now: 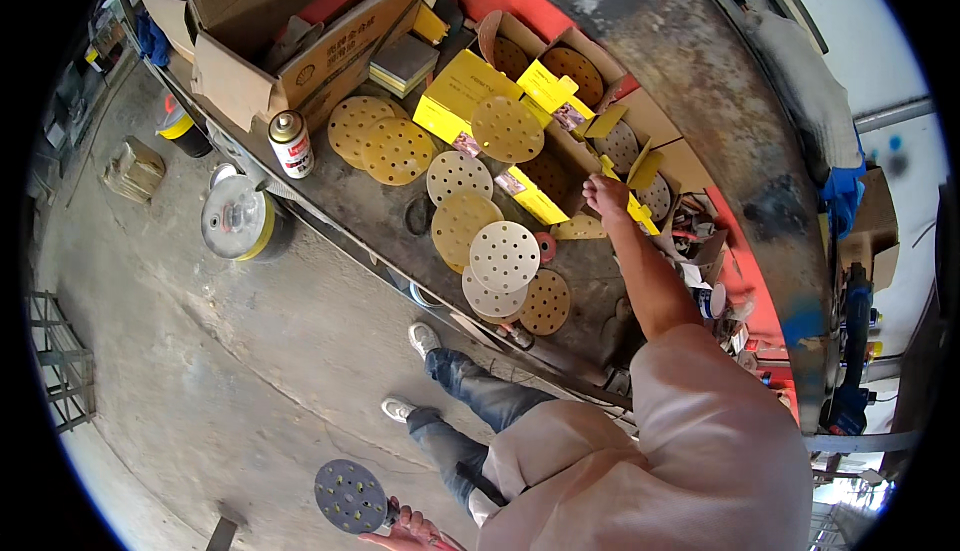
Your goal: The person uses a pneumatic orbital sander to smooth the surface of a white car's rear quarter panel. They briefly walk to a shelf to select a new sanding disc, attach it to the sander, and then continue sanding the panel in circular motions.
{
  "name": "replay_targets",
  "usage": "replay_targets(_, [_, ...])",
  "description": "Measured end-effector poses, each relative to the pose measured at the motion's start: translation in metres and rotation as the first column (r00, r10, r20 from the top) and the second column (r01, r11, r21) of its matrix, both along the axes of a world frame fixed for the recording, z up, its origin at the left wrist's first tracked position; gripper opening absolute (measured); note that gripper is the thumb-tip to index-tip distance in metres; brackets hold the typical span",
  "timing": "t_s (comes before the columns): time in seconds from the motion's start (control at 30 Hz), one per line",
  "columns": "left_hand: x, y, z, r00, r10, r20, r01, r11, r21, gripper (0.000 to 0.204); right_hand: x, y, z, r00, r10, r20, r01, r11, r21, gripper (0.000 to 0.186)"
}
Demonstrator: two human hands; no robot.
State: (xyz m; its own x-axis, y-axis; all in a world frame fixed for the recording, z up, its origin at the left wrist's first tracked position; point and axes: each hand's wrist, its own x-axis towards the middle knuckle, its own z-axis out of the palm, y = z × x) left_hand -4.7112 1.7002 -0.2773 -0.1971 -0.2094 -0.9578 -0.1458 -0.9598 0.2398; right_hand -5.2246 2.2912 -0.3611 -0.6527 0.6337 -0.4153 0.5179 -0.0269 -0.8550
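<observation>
My left hand point(405, 531), at the bottom of the head view, holds a round-pad sander. Its dark grey sander pad point(350, 496) is turned up, showing its holes. On the bench, my right hand point(605, 196) is closed at the edge of the open yellow and brown boxes; what its fingers pinch, if anything, is hidden. Just left of it stands an open yellow box point(535, 191) of sanding discs. A yellow sanding disc point(507, 130) leans over the box tops. Loose discs overlap on the bench, among them a white sanding disc point(505, 257) and a tan sanding disc point(547, 303).
A spray can point(291, 145) stands near the bench edge, beside a large open cardboard box point(320, 61). Below on the floor is a lidded drum point(238, 218) with a yellow band. A stained metal surface point(690, 61) runs behind the boxes. Clutter fills a small carton point(700, 231) by my right forearm.
</observation>
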Motion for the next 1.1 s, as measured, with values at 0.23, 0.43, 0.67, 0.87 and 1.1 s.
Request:
replay_targets(0.23, [-0.015,0.011,-0.012,1.0,-0.011,0.02,0.01,0.999,0.044,0.108,-0.062,-0.135,0.051,0.959,0.158,0.236,-0.177,0.982,0.063,0.044])
replay_targets(0.43, [-0.002,0.015,-0.023,0.998,-0.012,-0.065,0.021,0.991,0.134,0.111,-0.094,-0.137,0.0,0.984,0.169,0.059,-0.173,0.983,0.058,0.031])
replay_targets(0.67, [-0.003,0.018,-0.019,1.0,-0.018,-0.018,0.019,0.998,0.058,0.113,-0.034,-0.087,0.021,0.971,-0.053,-0.233,0.08,0.991,0.109,0.025])
replay_targets(0.87, [-0.005,0.008,-0.025,0.999,0.015,-0.032,-0.011,0.991,0.133,0.112,0.025,0.132,0.008,0.896,-0.063,-0.44,0.28,0.849,0.448,0.023])
replay_targets(1.1, [0.008,0.001,-0.042,0.995,0.001,-0.102,0.013,0.99,0.139,0.111,0.013,0.126,0.037,0.93,-0.29,-0.224,0.299,0.954,0.006,0.019])
